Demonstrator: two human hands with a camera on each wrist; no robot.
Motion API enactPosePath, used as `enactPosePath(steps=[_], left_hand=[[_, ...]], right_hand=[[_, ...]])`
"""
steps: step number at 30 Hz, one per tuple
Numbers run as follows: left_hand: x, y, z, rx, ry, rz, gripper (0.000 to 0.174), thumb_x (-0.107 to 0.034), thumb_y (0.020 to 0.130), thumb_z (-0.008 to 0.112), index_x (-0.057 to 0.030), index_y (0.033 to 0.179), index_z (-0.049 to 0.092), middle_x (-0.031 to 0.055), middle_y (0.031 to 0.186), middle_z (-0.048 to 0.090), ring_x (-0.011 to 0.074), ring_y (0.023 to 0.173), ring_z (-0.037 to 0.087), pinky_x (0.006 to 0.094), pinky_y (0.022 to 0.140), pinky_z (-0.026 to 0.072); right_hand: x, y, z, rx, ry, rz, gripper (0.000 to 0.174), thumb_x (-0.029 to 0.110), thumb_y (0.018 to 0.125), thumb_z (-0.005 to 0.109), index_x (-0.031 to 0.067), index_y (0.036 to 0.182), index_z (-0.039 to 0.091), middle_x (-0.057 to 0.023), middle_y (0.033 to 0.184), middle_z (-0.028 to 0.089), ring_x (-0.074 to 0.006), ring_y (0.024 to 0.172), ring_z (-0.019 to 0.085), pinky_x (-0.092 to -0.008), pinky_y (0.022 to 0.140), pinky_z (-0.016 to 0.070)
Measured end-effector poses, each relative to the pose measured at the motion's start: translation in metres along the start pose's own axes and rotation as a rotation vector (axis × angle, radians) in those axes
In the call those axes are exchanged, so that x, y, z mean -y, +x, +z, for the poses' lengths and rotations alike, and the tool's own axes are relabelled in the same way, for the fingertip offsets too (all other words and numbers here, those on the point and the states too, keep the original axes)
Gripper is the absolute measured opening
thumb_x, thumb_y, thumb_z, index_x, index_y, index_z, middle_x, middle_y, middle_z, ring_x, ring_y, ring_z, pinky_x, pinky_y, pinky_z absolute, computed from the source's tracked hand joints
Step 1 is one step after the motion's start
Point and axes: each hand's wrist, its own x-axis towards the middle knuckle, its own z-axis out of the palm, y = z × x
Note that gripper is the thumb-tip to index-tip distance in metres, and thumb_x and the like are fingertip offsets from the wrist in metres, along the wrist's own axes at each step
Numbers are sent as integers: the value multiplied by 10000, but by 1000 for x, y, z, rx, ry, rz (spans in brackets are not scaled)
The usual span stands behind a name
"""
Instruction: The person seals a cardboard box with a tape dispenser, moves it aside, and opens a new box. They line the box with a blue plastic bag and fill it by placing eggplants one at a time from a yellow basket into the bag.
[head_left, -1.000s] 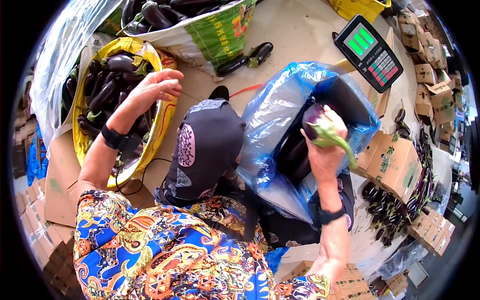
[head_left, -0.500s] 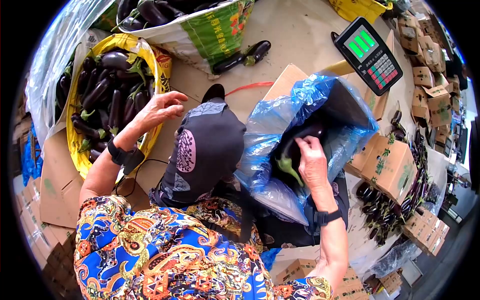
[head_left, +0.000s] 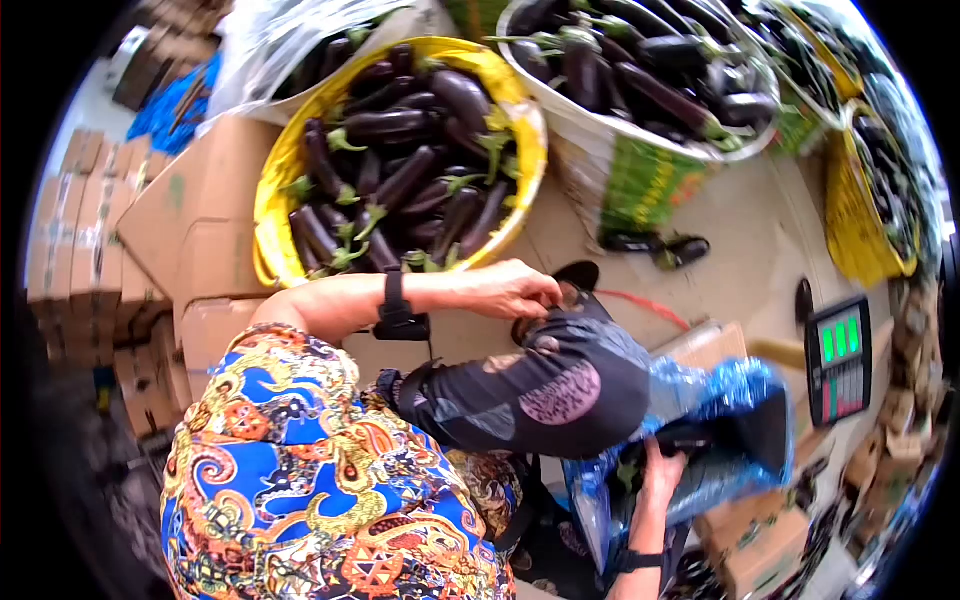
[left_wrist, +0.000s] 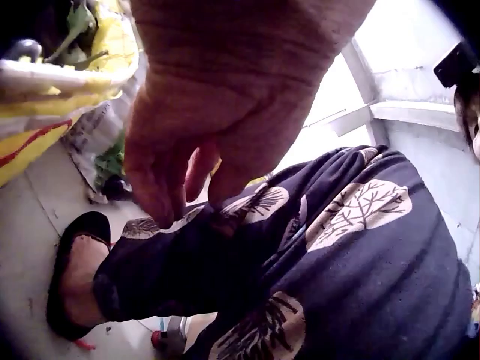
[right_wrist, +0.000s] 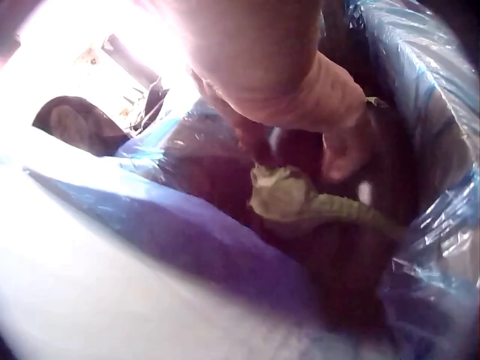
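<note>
In the head view my right hand point(head_left: 662, 470) reaches into a box lined with a blue plastic bag point(head_left: 745, 378). The right wrist view shows its thumb and fingers on either side of a dark eggplant point(right_wrist: 300, 150), near the green cap and stem point(right_wrist: 281, 196). Other eggplants in the liner are mostly in shadow. My left hand point(head_left: 515, 292) is over the lower leg, fingers loosely bent and holding nothing. Patterned dark trousers point(left_wrist: 360, 217) lie beneath it in the left wrist view. A yellow-lined basket point(head_left: 268, 215) full of eggplants stands beside the left forearm.
A white and green sack point(head_left: 650, 185) heaped with eggplants stands ahead, with loose eggplants point(head_left: 683, 251) on the floor beside it. A scale display point(head_left: 840, 360) with lit green digits is at the right. Cardboard cartons point(head_left: 75, 235) are stacked at the far left.
The right hand lowered an eggplant into the lined box and stays inside. The head view has swung left, showing more of the basket and sack. The left hand remains empty near the leg.
</note>
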Motion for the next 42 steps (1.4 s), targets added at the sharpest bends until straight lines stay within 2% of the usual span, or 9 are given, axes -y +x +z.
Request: enactPosePath(steps=[2,5,11,19,23,32,36,39,42], left_hand=[[-7,-9,-1,-23,-26,-29,308,-182,906,644,-15,1164,620,155,919,700,298,849,683,399,771,532],[-15,-23,-5,-71,-36,14,295,-171,901,652,-10,1146,620,144,892,684,289,821,663,401,763,517],[2,-58,-53,-348,-44,-54,226,-107,920,648,-30,1132,653,118,915,683,161,835,657,308,765,525],[136,-84,-181,-1038,868,-87,415,-115,759,631,-63,1171,633,144,1104,651,367,1097,594,472,962,483],[161,-102,-227,-768,1018,-794,673,-91,711,686,-130,1360,512,108,1385,502,336,1314,441,516,1013,414],[135,-112,-228,-525,1032,-556,576,-166,591,751,-105,1137,576,152,1056,530,371,1005,561,499,817,468],[86,-132,-218,-481,682,-318,564,-201,628,751,-19,1143,611,168,1112,606,331,980,636,413,877,512],[4,-119,-190,-521,370,-263,616,-143,639,759,2,1217,604,110,1118,620,216,1050,598,334,976,462],[-72,-74,-160,-404,513,-8,656,-9,609,737,-35,1249,593,103,1157,615,256,1118,606,340,1005,453]], right_hand=[[-40,22,2,-14,196,-117,325,205,796,797,32,966,581,1,666,533,-85,468,436,-249,427,318],[29,-10,-18,218,248,157,226,176,840,758,58,918,581,25,637,508,-70,476,432,-234,440,311],[65,-6,-30,253,516,-9,482,218,915,722,-33,1245,476,-80,1029,613,-135,889,583,-293,778,478],[29,27,-1,111,218,47,709,353,1006,563,-28,1520,256,-196,1468,440,-305,1300,469,-381,1065,405],[30,25,-7,145,109,47,719,384,1011,532,-28,1529,250,-197,1485,425,-304,1319,447,-385,1074,393],[45,14,-39,286,-117,-91,551,277,961,619,-96,1351,512,-206,1260,634,-277,1119,591,-351,1014,424],[70,-8,-60,262,3,-124,452,221,960,636,-56,1312,573,-68,1001,659,-97,803,570,-244,674,460],[120,-28,-72,151,118,-150,374,201,972,641,-24,1270,615,-51,999,668,-105,832,602,-239,705,473],[164,-47,-89,14,160,-374,334,166,992,615,-14,1273,613,-68,1123,687,-125,952,640,-258,817,499]])
